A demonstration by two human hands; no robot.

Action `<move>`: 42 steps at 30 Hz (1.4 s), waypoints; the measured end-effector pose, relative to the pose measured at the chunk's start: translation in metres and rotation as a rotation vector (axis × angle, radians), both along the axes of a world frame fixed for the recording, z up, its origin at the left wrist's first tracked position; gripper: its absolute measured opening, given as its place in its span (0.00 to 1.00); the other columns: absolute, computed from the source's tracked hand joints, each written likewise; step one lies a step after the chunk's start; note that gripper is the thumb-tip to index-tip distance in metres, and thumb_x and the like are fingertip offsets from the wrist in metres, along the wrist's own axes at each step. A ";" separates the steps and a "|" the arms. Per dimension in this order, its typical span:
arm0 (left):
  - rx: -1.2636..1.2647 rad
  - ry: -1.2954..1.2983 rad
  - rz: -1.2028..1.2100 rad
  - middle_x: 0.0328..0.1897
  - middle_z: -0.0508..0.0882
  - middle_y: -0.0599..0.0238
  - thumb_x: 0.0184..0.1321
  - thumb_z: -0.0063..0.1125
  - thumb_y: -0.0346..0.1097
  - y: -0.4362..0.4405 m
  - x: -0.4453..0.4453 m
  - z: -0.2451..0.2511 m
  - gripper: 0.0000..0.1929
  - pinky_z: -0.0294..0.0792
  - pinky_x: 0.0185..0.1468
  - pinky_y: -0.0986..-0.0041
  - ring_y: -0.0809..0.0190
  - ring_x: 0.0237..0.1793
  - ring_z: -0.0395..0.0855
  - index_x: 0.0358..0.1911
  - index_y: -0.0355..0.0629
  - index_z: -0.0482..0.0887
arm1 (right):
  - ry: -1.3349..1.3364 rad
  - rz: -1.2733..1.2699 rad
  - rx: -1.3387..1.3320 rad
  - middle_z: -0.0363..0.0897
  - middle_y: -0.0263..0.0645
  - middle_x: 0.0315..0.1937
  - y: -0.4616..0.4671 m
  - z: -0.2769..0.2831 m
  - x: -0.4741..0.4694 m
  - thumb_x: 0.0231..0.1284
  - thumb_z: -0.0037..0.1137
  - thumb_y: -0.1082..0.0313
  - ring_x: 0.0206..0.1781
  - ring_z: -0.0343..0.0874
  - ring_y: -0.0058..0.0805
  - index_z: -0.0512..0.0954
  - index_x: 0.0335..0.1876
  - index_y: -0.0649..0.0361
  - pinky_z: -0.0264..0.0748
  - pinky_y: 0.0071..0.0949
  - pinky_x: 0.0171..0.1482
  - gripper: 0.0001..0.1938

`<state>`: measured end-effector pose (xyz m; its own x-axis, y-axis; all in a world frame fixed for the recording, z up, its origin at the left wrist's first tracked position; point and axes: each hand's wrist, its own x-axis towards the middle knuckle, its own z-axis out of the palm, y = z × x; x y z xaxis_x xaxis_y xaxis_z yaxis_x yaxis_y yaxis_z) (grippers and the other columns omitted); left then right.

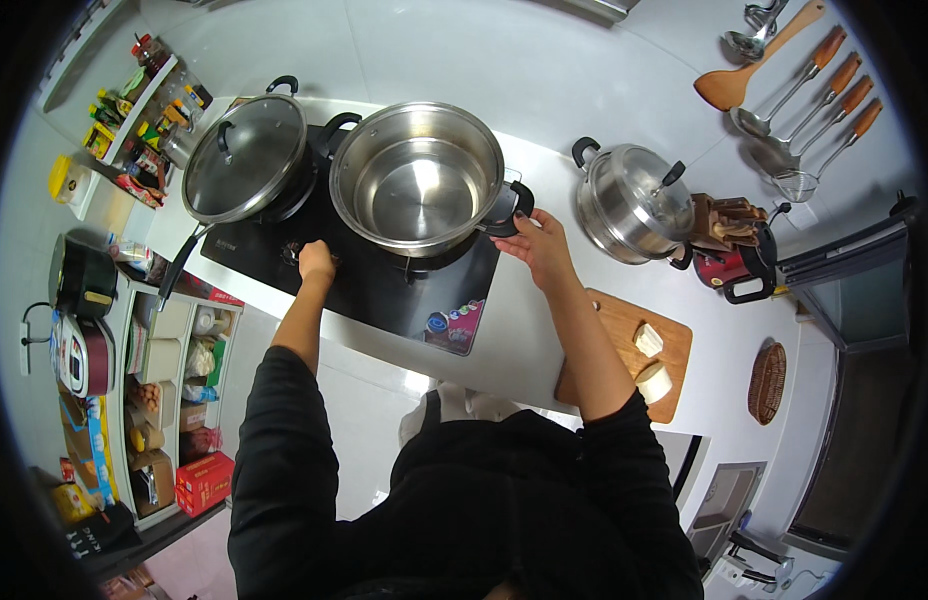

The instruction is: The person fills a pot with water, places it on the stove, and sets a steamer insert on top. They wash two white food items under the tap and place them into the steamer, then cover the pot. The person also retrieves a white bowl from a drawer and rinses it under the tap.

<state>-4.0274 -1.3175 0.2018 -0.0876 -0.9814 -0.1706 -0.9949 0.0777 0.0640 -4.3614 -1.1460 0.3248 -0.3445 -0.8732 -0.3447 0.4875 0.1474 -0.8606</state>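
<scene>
A wide stainless steel pot (pixel 415 176) stands over the right side of a black glass gas cooktop (pixel 374 292). Clear liquid, apparently water, covers its bottom. My right hand (pixel 540 246) holds the pot's black right handle (pixel 521 210), thumb on top and fingers below. At the front of the cooktop, my left hand (pixel 316 262) is curled around a control knob, which it mostly hides. Left of the pot sits a pan with a long black handle (pixel 180 266), under a glass lid (pixel 246 157) with a steel rim.
On the right counter are a lidded steel steamer pot (pixel 633 202), a knife block (pixel 723 225), and a wooden cutting board (pixel 678 352) bearing two pale food pieces (pixel 654 381). A wicker basket (pixel 767 382) lies farther right. Utensils (pixel 813 105) hang on the wall. Shelves (pixel 123 375) stand left.
</scene>
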 end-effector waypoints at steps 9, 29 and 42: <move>0.016 0.026 0.017 0.34 0.83 0.47 0.41 0.69 0.36 -0.005 0.005 -0.007 0.14 0.75 0.44 0.62 0.46 0.39 0.82 0.30 0.37 0.84 | 0.019 0.019 0.039 0.78 0.47 0.39 0.024 -0.006 -0.016 0.62 0.45 0.64 0.40 0.81 0.35 0.66 0.51 0.67 0.79 0.27 0.43 0.16; 0.039 -0.029 0.058 0.37 0.82 0.47 0.41 0.70 0.37 -0.006 -0.003 0.002 0.16 0.74 0.46 0.63 0.47 0.42 0.81 0.33 0.37 0.83 | -0.082 -0.299 0.206 0.80 0.43 0.36 0.146 -0.068 -0.136 0.63 0.41 0.69 0.35 0.81 0.29 0.71 0.46 0.62 0.81 0.27 0.38 0.10; -0.019 -0.018 0.069 0.35 0.83 0.47 0.40 0.70 0.36 -0.001 0.001 -0.005 0.15 0.74 0.45 0.62 0.46 0.40 0.82 0.30 0.37 0.83 | -0.143 -0.386 0.200 0.80 0.44 0.36 0.180 -0.069 -0.155 0.63 0.42 0.68 0.35 0.81 0.29 0.71 0.47 0.61 0.81 0.28 0.38 0.10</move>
<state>-4.0265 -1.3188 0.1966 -0.0165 -0.9881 -0.1529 -0.9989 0.0097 0.0451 -4.5166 -0.9657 0.2561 -0.5683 -0.6016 -0.5613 0.6514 0.0876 -0.7536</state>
